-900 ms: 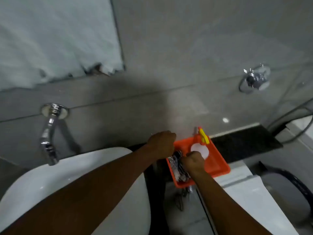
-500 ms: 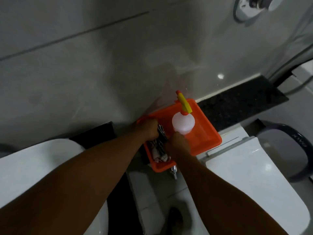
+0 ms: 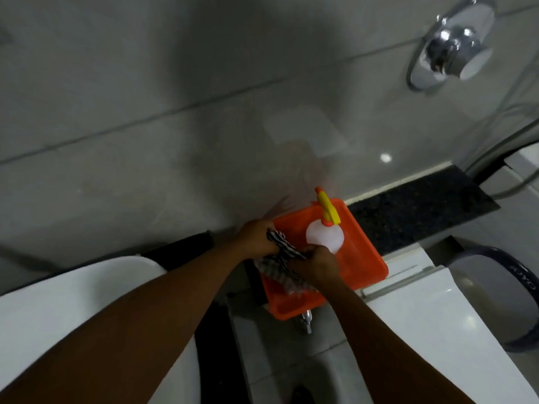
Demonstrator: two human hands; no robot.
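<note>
An orange plastic tray (image 3: 363, 258) sits on a ledge against the tiled wall. Inside it stands a white spray bottle (image 3: 323, 236) with a yellow and orange trigger head. A black-and-white striped cloth (image 3: 281, 255) lies across the tray's left half. My left hand (image 3: 256, 237) grips the cloth's upper end at the tray's left rim. My right hand (image 3: 316, 266) grips the cloth lower down, just in front of the bottle. The cloth is stretched between both hands, and its lower part trails onto the tray floor.
A white basin (image 3: 73, 301) lies at the lower left and a white toilet cistern lid (image 3: 423, 330) at the lower right. A chrome wall valve (image 3: 450, 51) is mounted upper right. A dark stone ledge (image 3: 414, 205) runs right of the tray, with a small chrome tap (image 3: 306, 320) below it.
The view has tilted down and closer to the tray. Both hands have gathered the striped cloth and lifted it, so it now stretches between them above the tray.
</note>
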